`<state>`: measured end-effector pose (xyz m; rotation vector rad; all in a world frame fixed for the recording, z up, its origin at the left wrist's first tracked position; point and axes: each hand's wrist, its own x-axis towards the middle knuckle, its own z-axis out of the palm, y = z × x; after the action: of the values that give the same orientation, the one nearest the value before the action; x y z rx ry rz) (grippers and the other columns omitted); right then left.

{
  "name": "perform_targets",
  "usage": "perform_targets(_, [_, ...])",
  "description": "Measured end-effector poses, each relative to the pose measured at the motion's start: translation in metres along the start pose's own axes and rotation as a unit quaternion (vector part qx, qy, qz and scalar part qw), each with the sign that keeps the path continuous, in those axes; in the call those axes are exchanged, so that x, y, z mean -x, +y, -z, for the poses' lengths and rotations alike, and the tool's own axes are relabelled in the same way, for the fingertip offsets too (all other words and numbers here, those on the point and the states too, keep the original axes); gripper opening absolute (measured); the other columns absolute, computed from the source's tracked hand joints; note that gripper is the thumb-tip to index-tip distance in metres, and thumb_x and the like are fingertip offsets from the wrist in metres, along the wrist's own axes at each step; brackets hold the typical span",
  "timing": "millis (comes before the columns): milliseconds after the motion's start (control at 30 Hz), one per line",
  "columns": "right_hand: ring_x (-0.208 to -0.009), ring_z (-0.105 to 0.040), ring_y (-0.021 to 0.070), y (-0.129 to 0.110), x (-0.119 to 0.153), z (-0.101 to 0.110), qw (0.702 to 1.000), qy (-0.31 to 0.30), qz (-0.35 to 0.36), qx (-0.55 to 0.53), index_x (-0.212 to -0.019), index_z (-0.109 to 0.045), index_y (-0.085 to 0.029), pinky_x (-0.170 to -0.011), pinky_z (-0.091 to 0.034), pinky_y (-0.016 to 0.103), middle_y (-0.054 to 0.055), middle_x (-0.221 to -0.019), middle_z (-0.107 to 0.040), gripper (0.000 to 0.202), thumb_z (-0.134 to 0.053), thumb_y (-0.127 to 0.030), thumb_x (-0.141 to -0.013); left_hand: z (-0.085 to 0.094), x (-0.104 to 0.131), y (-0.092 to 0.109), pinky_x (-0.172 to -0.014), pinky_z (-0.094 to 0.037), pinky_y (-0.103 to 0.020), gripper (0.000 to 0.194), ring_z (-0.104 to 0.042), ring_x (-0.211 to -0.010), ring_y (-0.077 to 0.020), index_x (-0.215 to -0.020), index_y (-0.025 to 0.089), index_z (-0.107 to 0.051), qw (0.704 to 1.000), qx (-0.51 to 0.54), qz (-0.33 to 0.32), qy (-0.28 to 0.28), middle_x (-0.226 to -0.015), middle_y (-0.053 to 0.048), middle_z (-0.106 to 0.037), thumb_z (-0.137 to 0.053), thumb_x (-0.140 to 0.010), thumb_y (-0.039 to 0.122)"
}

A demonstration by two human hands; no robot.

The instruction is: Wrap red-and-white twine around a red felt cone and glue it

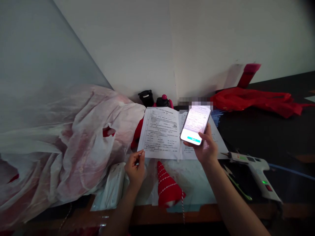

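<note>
My right hand [207, 147] is wrapped round a smartphone [195, 126] with a lit screen, its thumb over the lower right of the display. The phone is above the right page of printed sheets [161, 131]. At the lower left corner of the left page, the fingers of my left hand [136, 167] are pinched together at the paper's edge. Between my forearms lies a red cone [167, 186] wound with red-and-white cord, its tip toward the sheets.
A white glue gun [256, 170] with a green light lies at the right, beside green-handled scissors [237, 185]. Red fabric [256, 100] is at the back right. White plastic bags [81, 147] fill the left. A white packet [114, 185] is near my left wrist.
</note>
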<state>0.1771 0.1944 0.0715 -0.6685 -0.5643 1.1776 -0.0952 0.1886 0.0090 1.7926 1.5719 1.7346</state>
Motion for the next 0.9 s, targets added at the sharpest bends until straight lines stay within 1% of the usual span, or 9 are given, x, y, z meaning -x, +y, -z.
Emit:
perform_targets(100, [-0.100,-0.066,0.0304,0.000,0.000,0.000,1.000,0.000,-0.002,0.005,-0.128,-0.055,-0.039,-0.053,-0.062,0.036,0.002,-0.129,-0.062,0.059,-0.067,-0.028,-0.071,-0.001,0.001,-0.002,-0.052,-0.046,-0.023,0.022,-0.057,-0.052,-0.0114,-0.087,0.019,-0.067,1.000,-0.012,0.006,0.004,-0.059,0.004,-0.059,-0.068,-0.089,0.041])
perform_targets(200, [-0.097,-0.067,0.0294,0.000,0.001,-0.001,1.000,-0.002,-0.003,0.000,-0.126,-0.055,-0.039,-0.052,-0.062,0.035,0.002,-0.128,-0.063,0.058,-0.067,-0.028,-0.071,0.000,0.001,0.000,-0.050,-0.043,-0.023,0.025,-0.052,-0.048,-0.0100,-0.078,0.019,-0.062,1.000,-0.015,0.004,0.005,-0.056,0.005,-0.056,-0.067,-0.090,0.041])
perform_targets(300, [-0.097,-0.067,0.0287,0.000,0.001,-0.001,1.000,-0.001,-0.008,0.000,-0.127,-0.055,-0.040,-0.052,-0.062,0.035,0.001,-0.130,-0.062,0.059,-0.067,-0.028,-0.071,0.002,0.000,0.003,-0.048,-0.040,-0.022,0.034,-0.047,-0.044,-0.0088,-0.067,0.020,-0.054,1.000,-0.024,-0.007,-0.001,-0.050,0.006,-0.051,-0.063,-0.093,0.041])
perform_targets(367, [-0.099,-0.067,0.0293,0.000,0.001,0.000,1.000,-0.001,-0.006,0.010,-0.126,-0.055,-0.040,-0.053,-0.062,0.035,0.001,-0.129,-0.062,0.057,-0.066,-0.029,-0.071,0.003,-0.001,0.006,-0.048,-0.040,-0.022,0.040,-0.048,-0.043,-0.0089,-0.063,0.020,-0.051,0.999,-0.033,-0.013,-0.013,-0.047,0.006,-0.049,-0.058,-0.096,0.042])
perform_targets(467, [-0.103,-0.066,0.0303,0.001,0.001,0.001,1.000,-0.005,0.000,0.018,-0.126,-0.055,-0.041,-0.054,-0.062,0.037,0.000,-0.129,-0.062,0.056,-0.066,-0.030,-0.072,0.005,-0.001,0.009,-0.047,-0.041,-0.022,0.042,-0.050,-0.041,-0.0094,-0.064,0.020,-0.056,0.999,-0.040,-0.012,-0.030,-0.045,0.005,-0.050,-0.051,-0.099,0.043])
perform_targets(533, [-0.101,-0.066,0.0298,0.002,0.001,0.001,1.000,-0.006,-0.001,0.015,-0.127,-0.055,-0.041,-0.054,-0.062,0.037,0.001,-0.126,-0.063,0.057,-0.066,-0.030,-0.072,0.006,-0.001,0.011,-0.046,-0.041,-0.022,0.044,-0.049,-0.040,-0.0096,-0.064,0.020,-0.059,0.998,-0.042,-0.008,-0.037,-0.045,0.004,-0.050,-0.050,-0.099,0.043])
perform_targets(667, [-0.096,-0.067,0.0285,0.002,0.001,0.001,1.000,-0.008,-0.003,0.002,-0.124,-0.057,-0.038,-0.054,-0.063,0.036,0.002,-0.122,-0.065,0.053,-0.067,-0.028,-0.073,0.006,0.000,0.010,-0.047,-0.042,-0.023,0.044,-0.051,-0.042,-0.0103,-0.064,0.019,-0.060,0.999,-0.039,-0.013,-0.034,-0.047,0.003,-0.053,-0.051,-0.099,0.044])
perform_targets(900, [-0.097,-0.067,0.0282,0.001,0.002,0.001,1.000,-0.006,-0.002,-0.008,-0.125,-0.058,-0.039,-0.053,-0.063,0.035,0.001,-0.123,-0.064,0.056,-0.068,-0.027,-0.072,0.006,0.000,0.008,-0.046,-0.041,-0.024,0.046,-0.050,-0.042,-0.0110,-0.063,0.019,-0.060,0.998,-0.037,-0.003,-0.043,-0.046,0.003,-0.051,-0.051,-0.099,0.046])
